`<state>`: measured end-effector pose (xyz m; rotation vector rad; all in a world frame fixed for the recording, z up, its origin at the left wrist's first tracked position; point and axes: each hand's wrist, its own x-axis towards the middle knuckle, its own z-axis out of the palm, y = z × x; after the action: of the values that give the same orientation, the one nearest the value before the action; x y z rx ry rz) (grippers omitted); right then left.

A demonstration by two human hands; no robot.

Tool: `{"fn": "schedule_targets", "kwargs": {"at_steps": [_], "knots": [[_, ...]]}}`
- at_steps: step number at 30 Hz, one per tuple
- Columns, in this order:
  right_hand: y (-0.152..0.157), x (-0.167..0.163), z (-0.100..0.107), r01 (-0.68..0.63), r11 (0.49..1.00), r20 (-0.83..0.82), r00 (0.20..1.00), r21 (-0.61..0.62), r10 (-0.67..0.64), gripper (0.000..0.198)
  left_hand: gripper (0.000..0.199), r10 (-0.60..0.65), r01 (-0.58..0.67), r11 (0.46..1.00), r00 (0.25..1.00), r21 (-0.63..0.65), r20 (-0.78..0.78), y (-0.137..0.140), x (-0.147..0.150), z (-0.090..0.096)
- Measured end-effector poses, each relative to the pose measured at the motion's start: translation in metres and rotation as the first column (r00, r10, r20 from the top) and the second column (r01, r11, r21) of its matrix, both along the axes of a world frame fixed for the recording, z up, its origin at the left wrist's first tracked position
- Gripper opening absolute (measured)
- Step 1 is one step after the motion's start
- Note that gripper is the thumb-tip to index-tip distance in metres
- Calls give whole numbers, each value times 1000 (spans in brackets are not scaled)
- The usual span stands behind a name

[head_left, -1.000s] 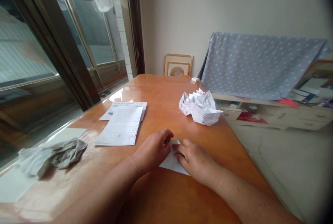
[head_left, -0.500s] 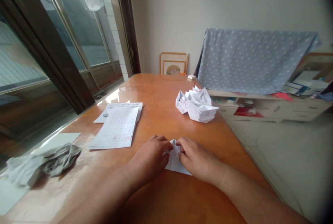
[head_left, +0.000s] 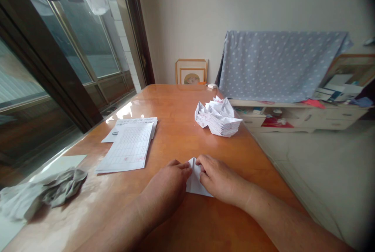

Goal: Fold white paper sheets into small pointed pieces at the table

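Note:
A small folded sheet of white paper (head_left: 197,183) lies on the wooden table (head_left: 172,142) in front of me, its pointed end facing away. My left hand (head_left: 173,179) presses on its left edge, fingers together near the upper part. On the other side, my right hand (head_left: 216,174) pinches the paper's right edge close to the tip with curled fingers. Parts of the paper are hidden under both hands. Beyond them, to the right, sits a nested stack of folded paper shapes (head_left: 218,117), white with printed or written marks.
Written sheets of paper (head_left: 125,148) lie to the left on the table. Nearer the left edge is a crumpled grey cloth (head_left: 63,189). A small white box (head_left: 212,86) stands at the far end. A low cabinet (head_left: 316,121) is off to the right, behind a dotted blue cloth (head_left: 278,66).
My left fingers have flattened and straightened along the paper's left side, while my right hand keeps its pinch near the tip. The view has shifted slightly to the right.

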<state>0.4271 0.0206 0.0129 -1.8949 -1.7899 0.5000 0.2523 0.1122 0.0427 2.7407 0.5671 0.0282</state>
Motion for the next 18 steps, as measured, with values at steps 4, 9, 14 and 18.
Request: {"fn": "schedule_targets", "kwargs": {"at_steps": [4, 9, 14, 18], "knots": [[-1, 0, 0, -2, 1000, 9, 1000, -2, 2, 17, 41, -13, 14, 1000, 998, 19, -54, -1, 1, -4], [0, 0, 1, -2, 1000, 6, 1000, -8, 2, 17, 42, -17, 20, 999, 997, 28, -73, -3, 2, -3], [1, 0, 2, 6, 1000, 0, 1000, -23, -6, 18, 40, -17, 20, 999, 995, 31, -103, -5, 3, -2], [0, 0, 2, 4, 1000, -6, 1000, -24, -4, 19, 40, -20, 27, 998, 992, 53, -121, -5, 3, -2]]}}
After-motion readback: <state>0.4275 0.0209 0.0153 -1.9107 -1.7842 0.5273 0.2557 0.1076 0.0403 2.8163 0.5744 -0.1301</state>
